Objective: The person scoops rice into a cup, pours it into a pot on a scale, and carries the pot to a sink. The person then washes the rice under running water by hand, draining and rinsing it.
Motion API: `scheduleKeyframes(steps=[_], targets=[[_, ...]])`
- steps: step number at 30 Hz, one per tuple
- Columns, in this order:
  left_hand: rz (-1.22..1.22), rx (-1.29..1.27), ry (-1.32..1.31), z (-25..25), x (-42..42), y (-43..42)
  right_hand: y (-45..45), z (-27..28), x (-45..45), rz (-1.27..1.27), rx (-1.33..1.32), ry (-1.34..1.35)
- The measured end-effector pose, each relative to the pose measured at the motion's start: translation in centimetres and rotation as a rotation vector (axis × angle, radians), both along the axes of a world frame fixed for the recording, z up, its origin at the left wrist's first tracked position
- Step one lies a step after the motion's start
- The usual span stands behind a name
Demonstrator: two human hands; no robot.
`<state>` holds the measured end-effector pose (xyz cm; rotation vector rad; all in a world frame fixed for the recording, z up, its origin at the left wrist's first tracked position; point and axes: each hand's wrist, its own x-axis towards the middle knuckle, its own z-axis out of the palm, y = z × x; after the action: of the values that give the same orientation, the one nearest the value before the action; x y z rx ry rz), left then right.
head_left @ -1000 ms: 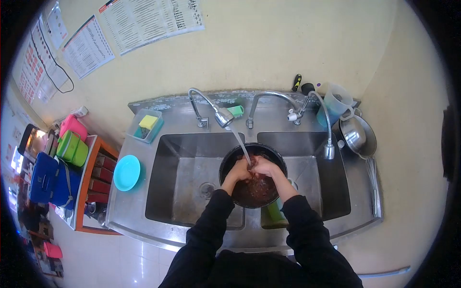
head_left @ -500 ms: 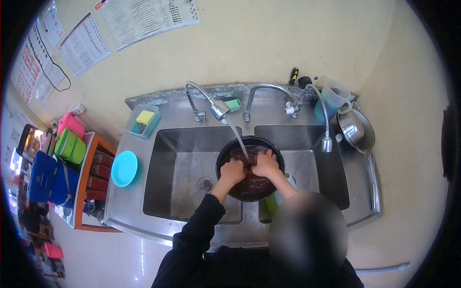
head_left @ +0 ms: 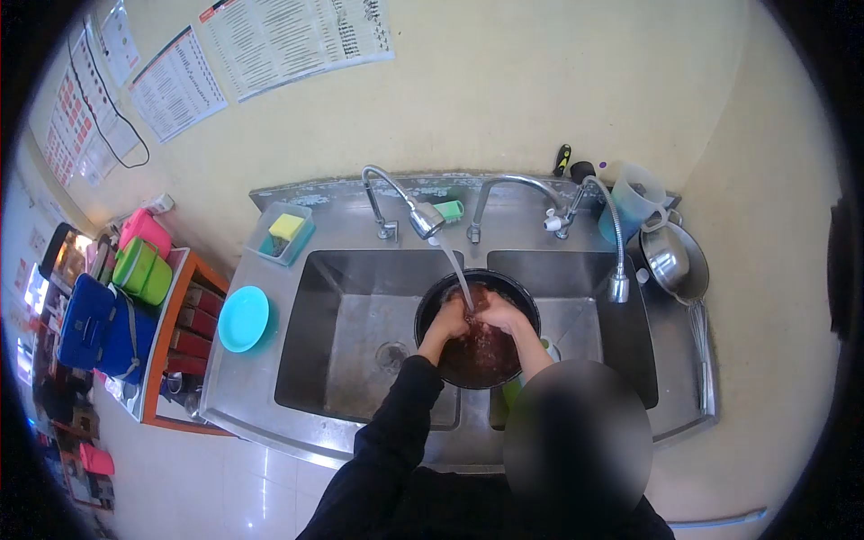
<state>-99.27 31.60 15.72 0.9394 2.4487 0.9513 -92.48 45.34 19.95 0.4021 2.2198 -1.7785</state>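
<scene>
A round black pot (head_left: 425, 310) sits over the divider between two sink basins. Dark reddish-brown water (head_left: 481, 358) fills much of it, and what lies beneath the surface cannot be made out. Into it reach my left hand (head_left: 449, 319), at the left side, and my right hand (head_left: 502, 314), at the right. The two are close together, and their fingertips are hidden in the water, so I cannot see whether they hold anything. From the left faucet head (head_left: 427, 220), a stream of water (head_left: 457, 270) falls between my hands.
A turquoise plate (head_left: 244, 319) and a tub with a yellow sponge (head_left: 287, 226) stand on the left counter. To the right are a pitcher (head_left: 633, 200), metal pots (head_left: 691, 270) and a whisk (head_left: 702, 346). Another faucet (head_left: 618, 286) hangs over the right basin. Something green is partly hidden beside the pot.
My hands have drawn closer together and sit deeper in the pot, under the stream. The whole view has shifted slightly, and the water looks redder and more stirred up.
</scene>
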Motion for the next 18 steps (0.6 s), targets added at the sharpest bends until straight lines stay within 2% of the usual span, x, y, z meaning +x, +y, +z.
scheduleKeyframes(steps=[1, 4, 5, 7, 9, 13, 14, 15, 18], targets=[[0.047, -0.009, -0.023, 1.1, 0.0, -0.4, 0.0, 0.4, 0.1, -0.005, -0.094, -0.009], [0.182, -0.040, 0.000, 1.9, 0.2, -0.5, -1.8, 1.9, 1.5, -0.152, -0.043, 0.008], [0.233, -0.055, 0.018, 1.7, 0.6, -0.7, -2.3, 1.5, 1.5, -0.206, 0.118, 0.047], [0.256, -0.081, 0.047, 5.1, 2.5, -0.7, -3.1, 0.8, 1.2, -0.304, 0.443, 0.130], [0.352, -0.155, 0.081, 6.1, 3.2, -0.2, -2.9, 1.9, 1.2, -0.255, 0.495, 0.041], [0.179, -0.325, 0.132, 7.3, 3.9, -1.3, -2.3, 4.3, 2.2, -0.015, 0.723, -0.056], [0.164, -0.370, 0.191, 6.5, 4.1, -1.5, -2.5, 5.9, 2.6, 0.029, 0.779, -0.193], [0.146, -0.415, 0.251, 5.7, 4.0, -1.7, -2.4, 5.2, 2.7, 0.012, 0.792, -0.233], [0.106, -0.502, 0.126, 3.5, 3.3, -1.7, -1.7, 0.9, 2.1, -0.066, 0.901, -0.297]])
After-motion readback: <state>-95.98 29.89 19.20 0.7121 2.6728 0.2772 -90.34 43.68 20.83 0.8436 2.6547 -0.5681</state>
